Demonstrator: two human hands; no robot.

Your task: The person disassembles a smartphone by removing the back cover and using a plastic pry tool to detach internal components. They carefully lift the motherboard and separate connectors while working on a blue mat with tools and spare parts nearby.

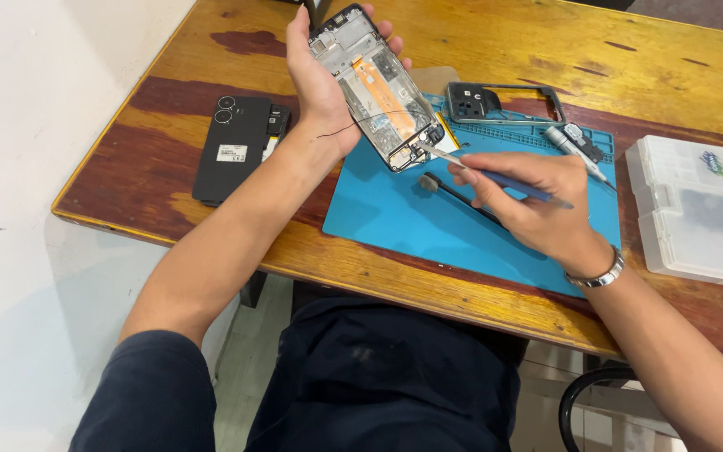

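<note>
From the head camera: the left hand (pixel 321 84) cradles an opened smartphone (pixel 381 88) with its back cover off, tilted above the table. The fingers (pixel 391 38) wrap round the far edge, the thumb runs along the near edge, so the phone is clamped between them with its circuit boards and orange flex cable facing up. The right hand (pixel 529 197) pinches blue-handled tweezers (pixel 495 176), fingers pressed together round the handle; the tips reach left to the phone's lower corner, just beyond the left palm. A thin black wire (pixel 353 125) trails off the phone across the left wrist. Beneath the right fingers lies a blue work mat (pixel 395 218), with a black spudger (pixel 458 194) just under them. Beyond the knuckles rest a phone frame (pixel 504 105) and a screwdriver (pixel 575 149). Left of the left forearm lies a black back cover (pixel 234 146); right of the right wrist, a clear parts box (pixel 696 209).
</note>
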